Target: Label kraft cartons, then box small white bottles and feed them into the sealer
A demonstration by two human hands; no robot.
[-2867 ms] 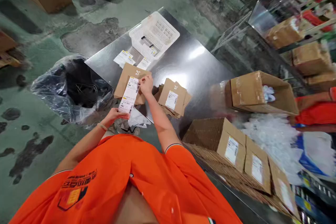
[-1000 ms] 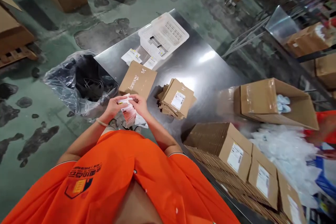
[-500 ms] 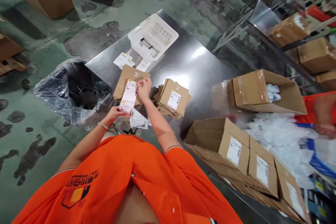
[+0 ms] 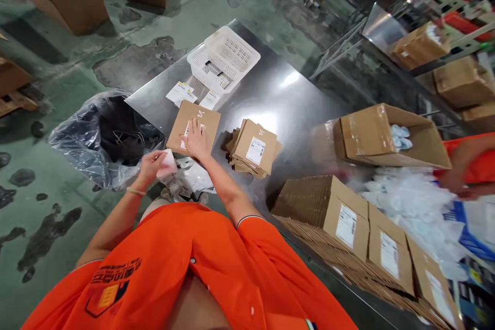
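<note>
A flat brown cardboard mailer [image 4: 178, 125] lies near the left edge of the steel table [image 4: 278, 93]. My right hand [image 4: 196, 140] presses flat on it, covering most of a white shipping label. My left hand [image 4: 153, 163] is off the table's edge, pinching a pale strip of label backing paper [image 4: 168, 162]. To the right of the mailer sits a stack of labelled brown mailers [image 4: 253, 148].
A white plastic basket [image 4: 224, 56] and loose labels [image 4: 181, 93] lie at the table's far end. A bin lined with a plastic bag [image 4: 104, 136] stands left of the table. Open cartons [image 4: 386, 136], boxed mailers [image 4: 348, 221] and plastic bags [image 4: 410, 201] crowd the right, where another person's arm [image 4: 467, 162] reaches in.
The label I held stretched between both hands is now down on the mailer under my right hand. My left hand has pulled away with the backing strip.
</note>
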